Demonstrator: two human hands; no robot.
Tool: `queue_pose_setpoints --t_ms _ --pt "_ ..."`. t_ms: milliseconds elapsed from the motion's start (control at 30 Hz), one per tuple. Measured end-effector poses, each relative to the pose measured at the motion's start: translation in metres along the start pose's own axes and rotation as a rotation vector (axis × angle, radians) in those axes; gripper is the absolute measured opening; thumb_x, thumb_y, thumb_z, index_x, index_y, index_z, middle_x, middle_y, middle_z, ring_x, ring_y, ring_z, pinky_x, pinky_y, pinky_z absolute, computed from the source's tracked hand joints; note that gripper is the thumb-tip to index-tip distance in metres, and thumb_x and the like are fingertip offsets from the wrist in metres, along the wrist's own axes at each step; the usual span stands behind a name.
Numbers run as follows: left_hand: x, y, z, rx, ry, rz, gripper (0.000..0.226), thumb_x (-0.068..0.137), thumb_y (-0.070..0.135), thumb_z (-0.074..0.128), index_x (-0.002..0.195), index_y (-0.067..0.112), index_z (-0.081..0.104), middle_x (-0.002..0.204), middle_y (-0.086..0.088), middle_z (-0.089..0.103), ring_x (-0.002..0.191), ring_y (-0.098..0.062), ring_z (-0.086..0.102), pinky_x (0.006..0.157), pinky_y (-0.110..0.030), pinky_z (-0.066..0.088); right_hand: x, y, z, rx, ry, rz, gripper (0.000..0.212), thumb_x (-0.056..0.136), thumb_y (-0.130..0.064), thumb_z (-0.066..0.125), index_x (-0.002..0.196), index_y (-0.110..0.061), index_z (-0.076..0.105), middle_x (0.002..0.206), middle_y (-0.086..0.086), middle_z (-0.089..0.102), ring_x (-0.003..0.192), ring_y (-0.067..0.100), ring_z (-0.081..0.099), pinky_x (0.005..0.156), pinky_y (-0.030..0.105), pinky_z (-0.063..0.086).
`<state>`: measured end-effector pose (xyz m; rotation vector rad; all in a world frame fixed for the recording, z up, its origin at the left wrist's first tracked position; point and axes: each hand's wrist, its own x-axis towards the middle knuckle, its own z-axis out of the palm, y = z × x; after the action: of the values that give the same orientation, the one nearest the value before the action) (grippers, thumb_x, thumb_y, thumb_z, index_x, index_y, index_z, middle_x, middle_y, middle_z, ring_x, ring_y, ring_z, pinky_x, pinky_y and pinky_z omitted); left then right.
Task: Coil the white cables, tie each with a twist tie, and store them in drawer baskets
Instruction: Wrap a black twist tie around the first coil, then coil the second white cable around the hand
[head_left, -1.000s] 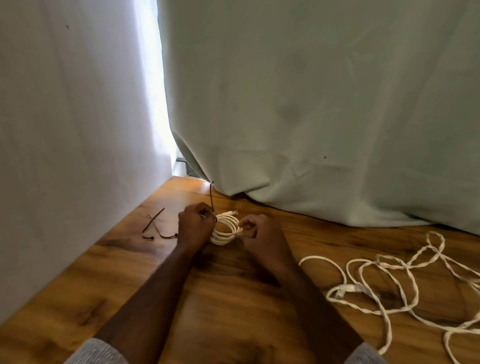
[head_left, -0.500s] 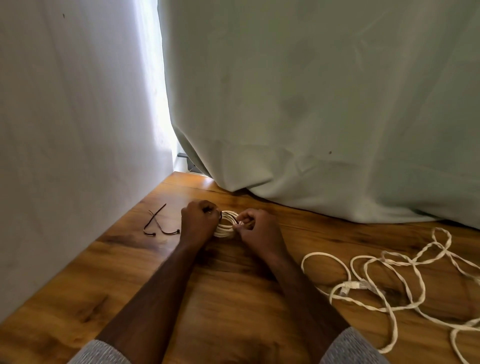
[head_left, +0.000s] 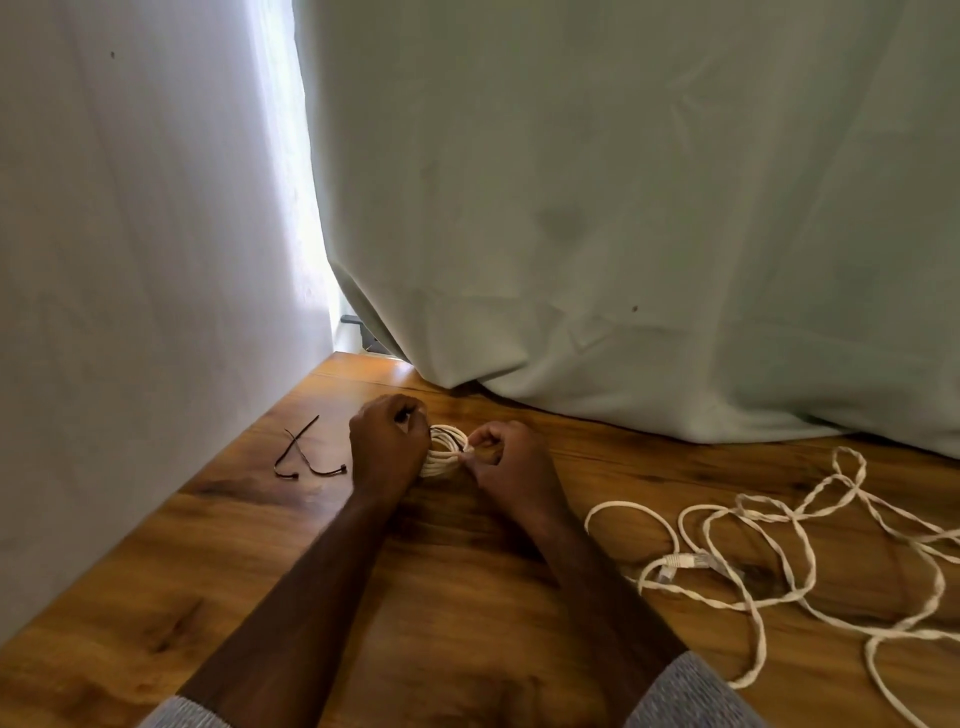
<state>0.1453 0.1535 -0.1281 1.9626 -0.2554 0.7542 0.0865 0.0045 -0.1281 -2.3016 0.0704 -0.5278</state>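
A small coil of white cable (head_left: 442, 451) lies on the wooden table (head_left: 467, 597) between my hands. My left hand (head_left: 385, 441) is curled on the coil's left side, gripping it together with a dark twist tie whose tip shows at the knuckles. My right hand (head_left: 511, 457) pinches the coil's right side with fingers and thumb. A second white cable (head_left: 779, 561) lies loose and tangled on the table to the right, its plug ends near the middle of the tangle. Two spare dark twist ties (head_left: 306, 457) lie crossed on the table left of my left hand.
A pale green curtain (head_left: 623, 234) hangs down onto the table's far edge just behind the coil. A white wall or sheet (head_left: 130, 260) borders the table on the left. No drawer baskets are in view.
The upright end of the twist tie that stood above the coil a second ago has been brought down into my left hand. Both hands have closed tighter on the coil.
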Motion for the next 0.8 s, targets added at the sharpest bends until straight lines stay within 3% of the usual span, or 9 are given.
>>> queue_pose_setpoints --t_ms 67,200,333,467,633,733,800 --pt "-0.004 0.011 0.005 0.003 0.022 0.165 0.008 0.085 0.005 0.07 0.09 0.006 0.076 0.087 -0.009 0.074 0.079 -0.02 0.064 0.073 -0.035 0.055 -0.001 0.003 -0.008 -0.007 -0.011 0.017 0.02 0.087 -0.034 0.076 0.104 -0.026 0.071 0.107 -0.011 0.058 0.101 0.01 0.058 0.085 0.031 0.056" --pt "-0.024 0.036 0.021 -0.003 -0.055 0.443 0.005 0.079 0.003 0.07 0.083 0.006 0.072 0.083 -0.009 0.071 0.078 -0.023 0.063 0.069 -0.03 0.047 -0.009 0.014 -0.03 -0.068 -0.007 0.027 0.013 0.086 -0.028 0.076 0.098 -0.026 0.072 0.105 -0.009 0.067 0.094 0.009 0.061 0.081 0.029 0.054" --pt "-0.044 0.052 0.039 -0.05 -0.181 0.499 0.008 0.078 0.006 0.069 0.085 0.007 0.073 0.084 -0.007 0.071 0.079 -0.024 0.062 0.068 -0.035 0.048 -0.03 0.025 -0.062 -0.105 0.083 -0.076 0.003 0.087 -0.018 0.074 0.089 -0.02 0.074 0.092 -0.006 0.072 0.076 0.004 0.06 0.065 0.015 0.041" --pt "-0.071 0.069 0.05 -0.143 -0.372 0.476 0.009 0.079 0.008 0.07 0.087 0.011 0.073 0.084 -0.002 0.07 0.073 -0.016 0.062 0.061 -0.03 0.049 -0.056 0.037 -0.1 -0.149 0.241 -0.114 0.009 0.085 -0.011 0.072 0.086 -0.02 0.076 0.087 -0.004 0.073 0.074 0.003 0.06 0.069 0.016 0.047" --pt "-0.102 0.083 0.058 -0.216 -0.682 0.543 0.018 0.087 0.015 0.069 0.103 0.019 0.072 0.099 0.005 0.068 0.09 -0.008 0.06 0.076 -0.024 0.047 -0.1 0.052 -0.147 -0.149 0.453 -0.039 0.011 0.085 -0.012 0.076 0.088 -0.022 0.075 0.086 -0.01 0.071 0.073 0.0 0.062 0.067 0.013 0.047" --pt "-0.107 0.086 0.057 -0.196 -0.847 0.621 0.027 0.087 0.018 0.066 0.114 0.021 0.07 0.111 0.006 0.068 0.101 -0.008 0.059 0.086 -0.034 0.051 -0.132 0.057 -0.156 -0.108 0.426 0.033 0.008 0.087 -0.019 0.076 0.084 -0.027 0.073 0.082 -0.018 0.069 0.076 0.0 0.063 0.067 0.016 0.051" --pt "-0.108 0.086 0.055 -0.135 -0.906 0.667 0.032 0.085 0.026 0.066 0.117 0.027 0.069 0.114 0.01 0.069 0.102 -0.005 0.06 0.087 -0.041 0.052 -0.151 0.059 -0.154 -0.098 0.287 0.105 0.013 0.086 -0.039 0.074 0.081 -0.028 0.075 0.078 -0.017 0.069 0.076 0.002 0.063 0.068 0.026 0.055"
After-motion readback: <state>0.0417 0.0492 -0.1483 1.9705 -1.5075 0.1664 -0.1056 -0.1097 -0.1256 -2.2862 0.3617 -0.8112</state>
